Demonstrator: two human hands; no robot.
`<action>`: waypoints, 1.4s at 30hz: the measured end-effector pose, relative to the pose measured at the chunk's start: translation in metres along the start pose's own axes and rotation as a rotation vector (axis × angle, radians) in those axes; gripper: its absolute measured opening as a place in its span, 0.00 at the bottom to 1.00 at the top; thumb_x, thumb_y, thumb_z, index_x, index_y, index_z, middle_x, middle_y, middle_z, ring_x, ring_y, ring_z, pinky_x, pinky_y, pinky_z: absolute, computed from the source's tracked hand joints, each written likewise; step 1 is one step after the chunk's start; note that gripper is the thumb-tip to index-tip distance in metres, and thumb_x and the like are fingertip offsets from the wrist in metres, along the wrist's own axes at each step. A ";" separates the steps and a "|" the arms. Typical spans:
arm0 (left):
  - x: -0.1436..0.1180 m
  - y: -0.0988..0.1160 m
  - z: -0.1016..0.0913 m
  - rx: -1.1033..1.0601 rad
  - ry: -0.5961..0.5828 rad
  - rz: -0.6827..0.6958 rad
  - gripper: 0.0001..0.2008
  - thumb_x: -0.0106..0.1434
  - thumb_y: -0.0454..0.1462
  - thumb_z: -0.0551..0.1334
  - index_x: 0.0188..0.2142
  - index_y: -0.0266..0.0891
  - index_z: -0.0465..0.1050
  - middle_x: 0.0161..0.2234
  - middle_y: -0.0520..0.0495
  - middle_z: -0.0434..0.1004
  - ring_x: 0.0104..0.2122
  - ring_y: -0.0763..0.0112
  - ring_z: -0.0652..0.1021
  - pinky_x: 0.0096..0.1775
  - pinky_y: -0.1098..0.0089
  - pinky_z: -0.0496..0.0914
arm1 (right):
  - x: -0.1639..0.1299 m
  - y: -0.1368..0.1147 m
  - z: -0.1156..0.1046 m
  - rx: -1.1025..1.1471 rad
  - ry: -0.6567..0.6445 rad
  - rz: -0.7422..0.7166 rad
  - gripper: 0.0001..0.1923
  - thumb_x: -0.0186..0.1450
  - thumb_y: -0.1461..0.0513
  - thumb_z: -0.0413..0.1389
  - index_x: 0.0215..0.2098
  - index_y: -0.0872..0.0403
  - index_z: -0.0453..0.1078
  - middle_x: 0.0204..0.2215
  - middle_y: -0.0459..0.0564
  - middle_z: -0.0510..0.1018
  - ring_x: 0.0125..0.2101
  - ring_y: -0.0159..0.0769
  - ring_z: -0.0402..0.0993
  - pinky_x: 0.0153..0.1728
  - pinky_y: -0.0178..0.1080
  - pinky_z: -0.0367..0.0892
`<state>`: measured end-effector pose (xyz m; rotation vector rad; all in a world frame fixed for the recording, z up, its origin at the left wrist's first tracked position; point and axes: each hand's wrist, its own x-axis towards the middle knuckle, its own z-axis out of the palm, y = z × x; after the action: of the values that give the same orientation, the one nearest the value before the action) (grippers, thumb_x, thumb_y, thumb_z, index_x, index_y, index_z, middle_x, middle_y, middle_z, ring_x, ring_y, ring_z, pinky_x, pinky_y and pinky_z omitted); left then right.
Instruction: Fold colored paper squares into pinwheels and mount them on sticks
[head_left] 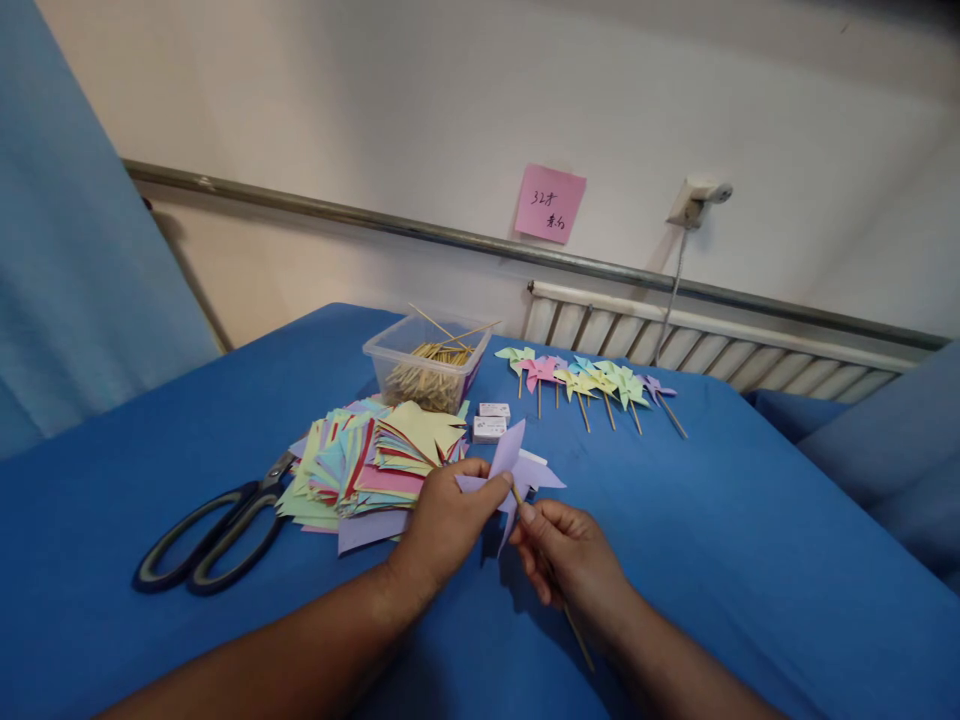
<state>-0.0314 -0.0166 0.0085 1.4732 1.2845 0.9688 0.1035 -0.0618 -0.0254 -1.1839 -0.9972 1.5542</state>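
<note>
A purple paper pinwheel (507, 452) is pinched in my left hand (455, 508), thumb over its centre. My right hand (568, 552) grips a thin wooden stick (580, 638), whose upper end meets the pinwheel's middle under my left thumb. Whether a pin joins the two is hidden by the thumb. Left of my left hand lies a heap of coloured paper squares (375, 470) with cuts in them. Just beyond the pinwheel are two small white boxes (490, 429), one behind the other.
Black-handled scissors (217, 535) lie at the left, blades by the paper heap. A clear plastic tub (394, 372) holds many wooden sticks. Several finished pinwheels (577, 382) lie in a row at the back right of the blue-covered table (720, 560). A radiator (600, 325) stands behind.
</note>
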 end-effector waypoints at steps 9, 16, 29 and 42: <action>0.001 0.002 -0.001 0.074 0.002 0.019 0.13 0.52 0.45 0.60 0.22 0.37 0.71 0.17 0.57 0.64 0.20 0.74 0.65 0.24 0.74 0.59 | 0.001 0.002 0.000 -0.003 0.010 -0.012 0.23 0.57 0.45 0.54 0.24 0.57 0.66 0.11 0.39 0.66 0.06 0.21 0.55 0.06 0.26 0.44; 0.001 0.005 -0.002 0.122 0.007 0.021 0.12 0.52 0.44 0.60 0.23 0.36 0.71 0.18 0.56 0.63 0.21 0.74 0.65 0.25 0.74 0.58 | 0.001 0.002 0.000 -0.018 0.008 -0.015 0.22 0.57 0.45 0.54 0.24 0.57 0.66 0.11 0.39 0.65 0.06 0.21 0.54 0.06 0.25 0.44; 0.001 0.006 -0.004 0.095 -0.038 -0.006 0.11 0.54 0.42 0.59 0.21 0.37 0.68 0.16 0.59 0.58 0.18 0.77 0.60 0.22 0.75 0.55 | 0.003 0.004 -0.001 -0.039 0.013 -0.035 0.22 0.57 0.45 0.54 0.24 0.57 0.65 0.10 0.39 0.65 0.06 0.21 0.55 0.06 0.25 0.46; 0.006 0.000 -0.004 0.091 -0.054 -0.015 0.11 0.53 0.43 0.60 0.23 0.36 0.70 0.16 0.58 0.60 0.18 0.77 0.61 0.21 0.75 0.55 | 0.005 0.004 -0.001 -0.034 0.007 -0.032 0.22 0.57 0.46 0.54 0.24 0.57 0.66 0.11 0.39 0.65 0.06 0.21 0.55 0.06 0.25 0.46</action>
<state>-0.0338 -0.0103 0.0097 1.5471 1.3134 0.8654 0.1030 -0.0582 -0.0309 -1.1904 -1.0365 1.5127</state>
